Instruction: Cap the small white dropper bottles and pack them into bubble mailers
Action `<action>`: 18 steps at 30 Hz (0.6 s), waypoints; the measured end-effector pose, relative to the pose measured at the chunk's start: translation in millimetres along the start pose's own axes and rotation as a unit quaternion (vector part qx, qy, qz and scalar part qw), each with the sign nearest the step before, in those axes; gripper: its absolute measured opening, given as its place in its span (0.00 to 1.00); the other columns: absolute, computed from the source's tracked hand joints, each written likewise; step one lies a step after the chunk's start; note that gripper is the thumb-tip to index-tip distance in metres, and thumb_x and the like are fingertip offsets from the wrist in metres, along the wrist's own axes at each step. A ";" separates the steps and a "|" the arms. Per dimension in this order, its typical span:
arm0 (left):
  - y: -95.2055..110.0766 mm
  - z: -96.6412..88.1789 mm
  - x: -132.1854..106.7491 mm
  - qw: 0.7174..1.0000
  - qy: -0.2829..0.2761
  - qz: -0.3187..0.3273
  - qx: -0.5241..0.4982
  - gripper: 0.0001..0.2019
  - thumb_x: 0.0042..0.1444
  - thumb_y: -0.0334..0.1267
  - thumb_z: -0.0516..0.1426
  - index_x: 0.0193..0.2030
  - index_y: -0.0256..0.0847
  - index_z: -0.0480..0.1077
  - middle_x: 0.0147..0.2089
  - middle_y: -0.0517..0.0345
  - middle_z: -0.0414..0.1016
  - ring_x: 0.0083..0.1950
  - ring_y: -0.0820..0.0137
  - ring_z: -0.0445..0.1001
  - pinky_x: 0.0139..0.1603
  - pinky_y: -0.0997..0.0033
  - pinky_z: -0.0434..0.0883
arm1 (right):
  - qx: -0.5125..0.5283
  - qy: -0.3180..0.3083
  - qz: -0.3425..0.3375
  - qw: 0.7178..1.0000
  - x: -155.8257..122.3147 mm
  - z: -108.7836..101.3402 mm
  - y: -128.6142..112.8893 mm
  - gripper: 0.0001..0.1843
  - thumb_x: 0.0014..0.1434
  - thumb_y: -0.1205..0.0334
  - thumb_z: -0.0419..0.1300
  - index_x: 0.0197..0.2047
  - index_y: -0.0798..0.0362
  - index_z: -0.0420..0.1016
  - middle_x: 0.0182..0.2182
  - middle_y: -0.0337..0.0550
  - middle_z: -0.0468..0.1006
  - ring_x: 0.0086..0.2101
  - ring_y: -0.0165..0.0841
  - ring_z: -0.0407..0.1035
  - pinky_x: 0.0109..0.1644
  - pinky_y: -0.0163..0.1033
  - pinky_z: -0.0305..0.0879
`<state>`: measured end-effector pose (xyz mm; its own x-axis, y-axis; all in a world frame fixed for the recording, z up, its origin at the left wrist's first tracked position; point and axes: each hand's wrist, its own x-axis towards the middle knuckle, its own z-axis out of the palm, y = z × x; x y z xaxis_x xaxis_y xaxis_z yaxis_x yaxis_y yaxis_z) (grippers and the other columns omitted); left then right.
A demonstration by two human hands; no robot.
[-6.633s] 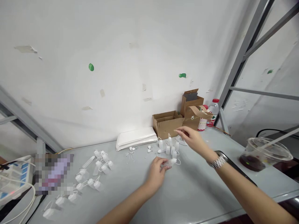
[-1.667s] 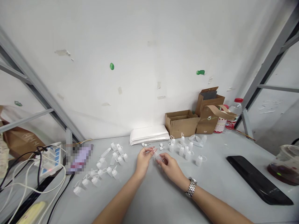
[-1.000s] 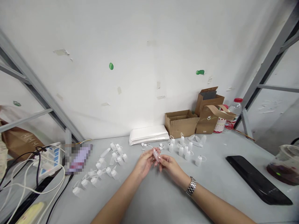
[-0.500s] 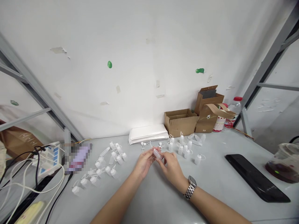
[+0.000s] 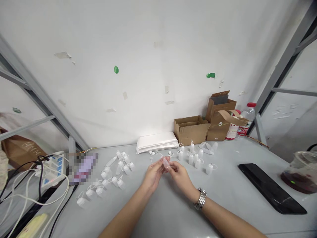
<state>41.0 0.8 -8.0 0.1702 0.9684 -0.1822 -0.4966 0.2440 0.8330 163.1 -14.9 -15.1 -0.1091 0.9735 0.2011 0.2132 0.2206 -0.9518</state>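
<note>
In front of the cardboard box (image 5: pixel 190 132) and a little to its left, the left hand (image 5: pixel 153 172) and right hand (image 5: pixel 181 176) both pinched one small clear bottle (image 5: pixel 165 163) just above the table (image 5: pixel 223 198). This looked like work on its cap end. Any next move would need a fine, steady pinch. The box's inside was hidden. Far to its right, a plastic cup (image 5: pixel 300 172) held dark liquid.

Behind the grip (image 5: pixel 166 164), a paper stack (image 5: pixel 157 142) and boxes (image 5: pixel 190 129) stand against the wall. Loose bottles (image 5: pixel 195 158) stand just right of it, with a black slab (image 5: pixel 271 188) farther right. A power strip (image 5: pixel 53 167) lies far left.
</note>
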 end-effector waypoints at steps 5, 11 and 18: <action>7.8 -4.2 4.1 0.999 -0.034 0.028 0.016 0.14 0.48 0.45 0.58 0.33 0.34 0.75 0.40 0.48 0.77 0.42 0.67 0.73 0.43 0.71 0.66 | 0.168 -0.102 0.051 0.979 9.0 -7.5 -5.2 0.20 0.51 0.43 0.54 0.26 0.54 0.70 0.23 0.39 0.74 0.19 0.27 0.58 0.29 0.36 0.58; 9.7 -3.8 3.0 1.000 -0.027 -0.007 0.006 0.14 0.47 0.43 0.60 0.38 0.37 0.74 0.44 0.48 0.75 0.48 0.65 0.71 0.47 0.69 0.66 | 0.206 -0.118 0.065 0.969 5.2 -6.7 -6.3 0.19 0.51 0.46 0.56 0.26 0.55 0.71 0.23 0.39 0.74 0.18 0.25 0.57 0.30 0.35 0.57; 7.0 -8.1 3.5 0.999 -0.032 0.006 0.024 0.13 0.45 0.41 0.60 0.35 0.35 0.74 0.46 0.46 0.75 0.48 0.62 0.71 0.45 0.68 0.67 | 0.065 -0.052 0.035 0.996 1.8 -2.5 -3.3 0.16 0.54 0.49 0.53 0.32 0.54 0.71 0.25 0.41 0.74 0.24 0.32 0.63 0.31 0.37 0.59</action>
<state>31.3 6.3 -7.0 0.2194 0.9657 -0.1393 -0.4583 0.2280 0.8590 164.6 -13.7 -11.0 -0.2002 0.9730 0.1146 0.0980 0.1363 -0.9858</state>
